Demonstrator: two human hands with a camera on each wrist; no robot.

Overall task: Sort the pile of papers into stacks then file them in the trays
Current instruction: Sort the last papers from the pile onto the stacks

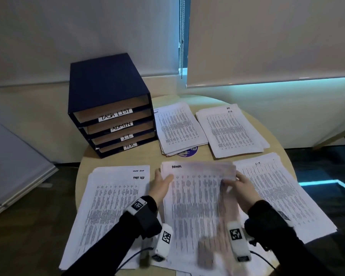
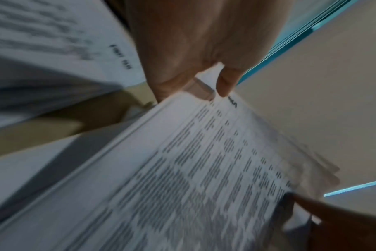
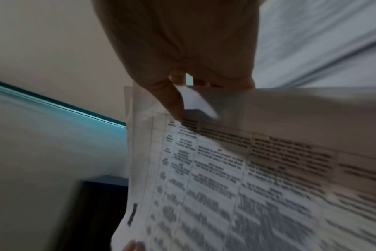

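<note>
A thick stack of printed papers headed "ADMIN" (image 1: 197, 200) is lifted off the round table's front middle, motion-blurred. My left hand (image 1: 161, 185) grips its top left edge, thumb on the top sheet. My right hand (image 1: 240, 185) grips the top right edge, thumb on top. In the left wrist view my left hand (image 2: 204, 81) pinches the ADMIN stack (image 2: 182, 169). The right wrist view shows my right hand (image 3: 182, 95) pinching the stack (image 3: 247, 169). A dark blue tray unit (image 1: 110, 104) with slots labelled TASK LIST, ADMIN, I.T. and H.R. stands at the back left.
Other stacks lie flat on the round table (image 1: 82, 166): a TASK LIST stack (image 1: 110, 206) at the front left, an I.T. stack (image 1: 283, 196) at the front right, an H.R. stack (image 1: 231, 130) at the back right, another stack (image 1: 177, 128) beside the trays. A purple sticker (image 1: 189, 151) peeks out beneath it.
</note>
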